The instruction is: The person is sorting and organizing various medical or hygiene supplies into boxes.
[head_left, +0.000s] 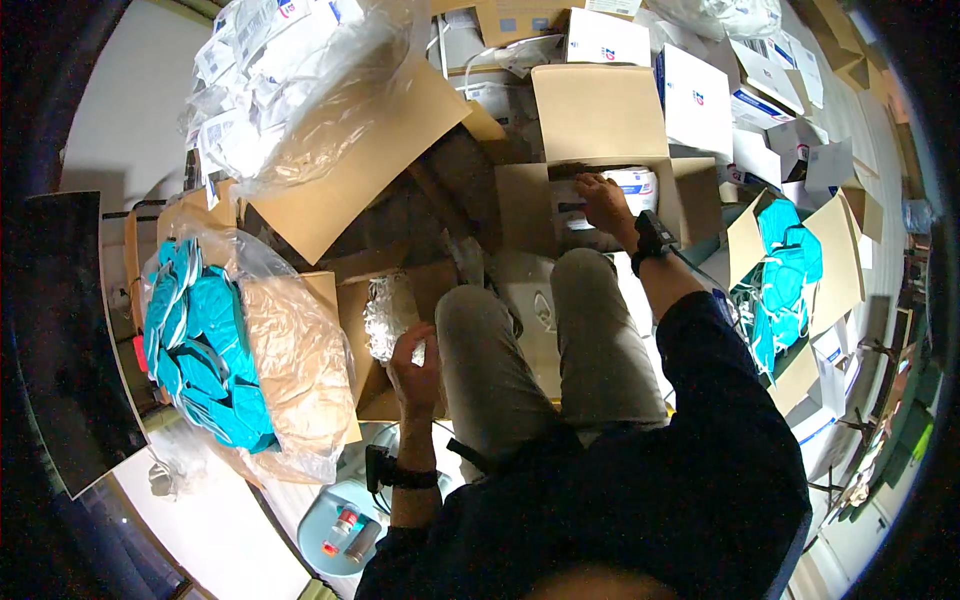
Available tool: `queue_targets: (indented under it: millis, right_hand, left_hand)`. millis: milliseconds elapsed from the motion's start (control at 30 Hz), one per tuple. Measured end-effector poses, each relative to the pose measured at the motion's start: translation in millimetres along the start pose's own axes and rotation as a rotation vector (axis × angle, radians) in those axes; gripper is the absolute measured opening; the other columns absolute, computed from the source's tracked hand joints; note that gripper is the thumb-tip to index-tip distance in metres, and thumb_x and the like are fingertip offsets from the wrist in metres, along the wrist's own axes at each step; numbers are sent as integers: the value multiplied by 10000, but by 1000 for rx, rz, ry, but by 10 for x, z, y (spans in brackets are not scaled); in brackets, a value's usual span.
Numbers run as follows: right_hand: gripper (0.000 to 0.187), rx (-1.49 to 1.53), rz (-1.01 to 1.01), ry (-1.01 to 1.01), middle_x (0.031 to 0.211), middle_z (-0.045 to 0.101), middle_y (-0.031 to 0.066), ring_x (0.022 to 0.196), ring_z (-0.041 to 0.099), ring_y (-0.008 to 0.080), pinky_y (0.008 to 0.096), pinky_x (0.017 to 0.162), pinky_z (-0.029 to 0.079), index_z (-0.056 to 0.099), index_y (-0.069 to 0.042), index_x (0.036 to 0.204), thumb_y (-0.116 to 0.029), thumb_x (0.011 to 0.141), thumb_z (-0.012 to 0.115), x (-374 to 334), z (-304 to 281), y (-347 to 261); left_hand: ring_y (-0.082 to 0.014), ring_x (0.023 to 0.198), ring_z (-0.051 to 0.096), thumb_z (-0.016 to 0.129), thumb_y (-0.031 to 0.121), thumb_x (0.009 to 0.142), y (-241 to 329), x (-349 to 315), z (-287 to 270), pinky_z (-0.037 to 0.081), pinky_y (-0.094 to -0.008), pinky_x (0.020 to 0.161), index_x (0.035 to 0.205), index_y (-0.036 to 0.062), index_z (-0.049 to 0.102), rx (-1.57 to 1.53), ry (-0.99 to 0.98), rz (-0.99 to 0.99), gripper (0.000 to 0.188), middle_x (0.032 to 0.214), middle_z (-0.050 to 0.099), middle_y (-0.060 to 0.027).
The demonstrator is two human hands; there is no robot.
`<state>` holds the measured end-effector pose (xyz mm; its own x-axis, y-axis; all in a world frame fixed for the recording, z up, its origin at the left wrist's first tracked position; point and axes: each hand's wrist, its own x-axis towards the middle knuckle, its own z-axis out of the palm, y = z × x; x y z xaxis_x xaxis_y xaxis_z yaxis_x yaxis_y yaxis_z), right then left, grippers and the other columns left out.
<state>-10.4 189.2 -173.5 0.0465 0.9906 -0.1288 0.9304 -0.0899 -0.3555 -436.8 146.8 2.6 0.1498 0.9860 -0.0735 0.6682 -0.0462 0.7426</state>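
My right hand (pixel 607 208) reaches into an upright cardboard box (pixel 598 115) in front of my knees, fingers stretched out over white packs (pixel 632 184) with blue print. It lies on them and does not wrap round any. Lower and to the left, my left hand (pixel 413 372) hovers by the right side of another cardboard box (pixel 378 402). Its fingers are loosely bent and apart, with nothing plainly in them. Inside that box lies a heap of small shiny whitish packets (pixel 388 318). Dark bands with small devices sit on both wrists.
A lined box of teal strapped items (pixel 210 345) stands at left; another box of teal items (pixel 790 265) is at right. White printed cartons (pixel 697 100) pile up at the back right. A clear bag of white packets (pixel 275 85) rises back left. A pale blue stool (pixel 318 520) holds small bottles.
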Motion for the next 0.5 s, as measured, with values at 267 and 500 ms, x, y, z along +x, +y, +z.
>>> queue_targets:
  millis: [267,500]
  right_hand:
    - [513,-65,11,41,1285,511,109,1206,463,295,418,969,413,561,-92,1193,-147,705,711,18,-155,-164]
    - [541,-160,16,126,1243,499,119,1184,456,292,420,951,415,557,-88,1168,-124,647,700,103,6,-106]
  left_hand:
    - [-276,975,637,620,47,841,52,-28,45,487,-361,875,933,24,676,-1,-34,-83,111,998,676,-148]
    - [-213,893,655,651,118,845,-4,2,54,508,-341,802,978,55,690,32,-21,-29,153,1007,685,-110]
